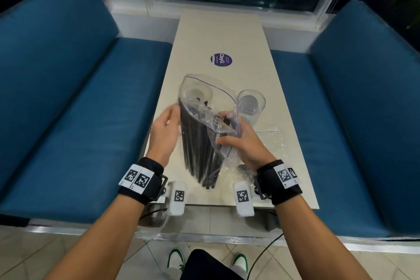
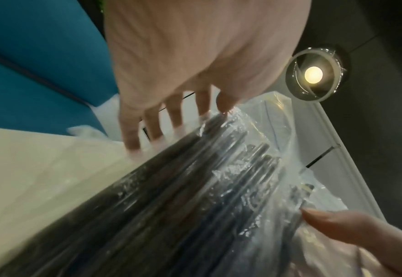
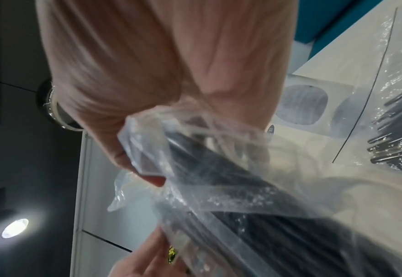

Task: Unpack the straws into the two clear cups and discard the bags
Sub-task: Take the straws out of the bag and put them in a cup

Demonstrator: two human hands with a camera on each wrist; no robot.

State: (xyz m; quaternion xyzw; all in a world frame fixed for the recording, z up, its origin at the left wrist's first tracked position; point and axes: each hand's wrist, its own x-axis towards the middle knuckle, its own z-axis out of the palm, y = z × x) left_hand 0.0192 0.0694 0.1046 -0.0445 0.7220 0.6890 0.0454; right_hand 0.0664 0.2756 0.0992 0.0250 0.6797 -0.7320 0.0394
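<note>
A clear zip bag (image 1: 223,125) full of black straws (image 1: 197,145) is held tilted above the table, its open mouth pointing away from me. My left hand (image 1: 172,118) lies against the bag's left side, its straight, spread fingertips (image 2: 157,135) touching the plastic. My right hand (image 1: 229,129) pinches the loose plastic at the bag's right side, thumb on top. One clear cup (image 1: 251,103) stands just beyond my right hand. The other clear cup (image 1: 197,93) shows through the bag's mouth. Both look empty.
A second clear bag (image 1: 272,143) lies flat on the beige table (image 1: 216,36) at the near right. A purple round sticker (image 1: 221,59) sits mid-table. Blue benches (image 1: 79,98) (image 1: 354,109) flank the table on both sides.
</note>
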